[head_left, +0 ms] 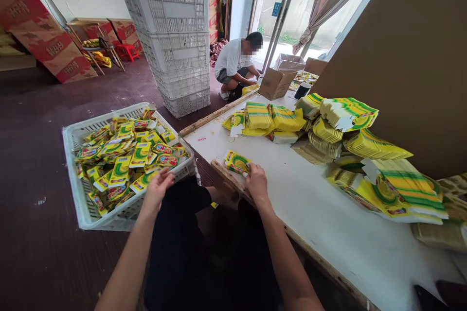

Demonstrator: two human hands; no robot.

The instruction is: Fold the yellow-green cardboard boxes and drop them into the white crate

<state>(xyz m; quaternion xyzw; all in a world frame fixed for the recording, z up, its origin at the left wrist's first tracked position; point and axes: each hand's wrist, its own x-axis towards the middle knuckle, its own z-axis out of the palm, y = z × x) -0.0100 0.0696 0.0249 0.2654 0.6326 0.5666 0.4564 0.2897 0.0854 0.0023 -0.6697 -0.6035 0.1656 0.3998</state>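
A small flat yellow-and-green carton lies at the near edge of the white tabletop, and the fingers of my right hand grip its right end. My left hand hovers at the near right rim of a white plastic basket, fingers loosely bent and apart, with nothing visible in them. Heaped in that basket are many folded yellow cartons, some showing red and blue print. Bundles of flat yellow carton blanks rest farther back on the table.
Larger stacks of blanks cover the table's right side. Behind the basket rises a tall stack of white crates. A person crouches beyond the table near an open cardboard box. Red-printed boxes stand at the left.
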